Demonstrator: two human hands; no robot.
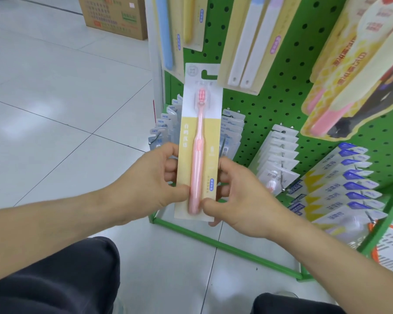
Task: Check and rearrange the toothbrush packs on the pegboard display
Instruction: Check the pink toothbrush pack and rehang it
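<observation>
Left hand point(156, 175) and right hand point(238, 198) each grip a toothbrush pack point(199, 141), held upright. Green pegboard point(288, 71) behind, hung with further packs.

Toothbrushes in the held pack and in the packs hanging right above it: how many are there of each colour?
Pink toothbrush, in the held pack: 1
Blue toothbrush: 1
Yellow toothbrush: 1
White toothbrushes: 2
Total: 5

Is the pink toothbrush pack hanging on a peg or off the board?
Off. Both hands, left hand and right hand, hold the pink toothbrush pack; its hang slot is empty.
</observation>
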